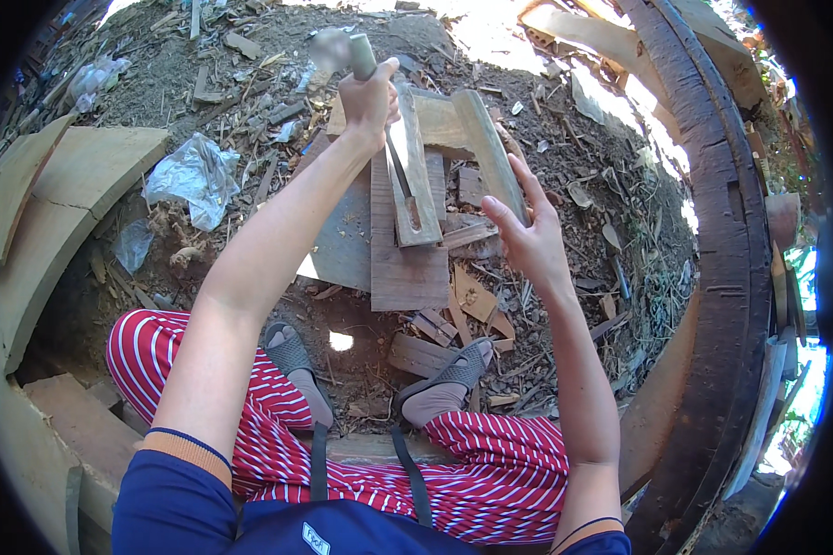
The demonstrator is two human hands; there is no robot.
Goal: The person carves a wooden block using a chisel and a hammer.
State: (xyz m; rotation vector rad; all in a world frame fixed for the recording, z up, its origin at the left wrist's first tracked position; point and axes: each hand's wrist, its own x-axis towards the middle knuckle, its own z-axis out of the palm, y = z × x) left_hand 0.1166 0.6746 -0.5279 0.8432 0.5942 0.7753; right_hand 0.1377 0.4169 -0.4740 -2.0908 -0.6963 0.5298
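Note:
My left hand [370, 102] is closed around the green-grey handle [362, 55] of a chisel. The chisel's long dark blade [398, 165] slants down toward me, its tip at a narrow slot in a pale wooden bar [411, 120]. At the right, my right hand [534, 242] grips the near end of a second wooden bar [487, 148], thumb on one side and fingers on the other. A wooden crosspiece [444, 128] lies between the two bars. Beneath the slotted bar sits a flat brown board [405, 277].
Large curved timber pieces [60, 213] stand at the left. A dark curved rim [727, 240] sweeps along the right. Plastic bags [194, 180], wood scraps [474, 296] and chips litter the dirt. My sandalled feet [298, 356] are just below the board.

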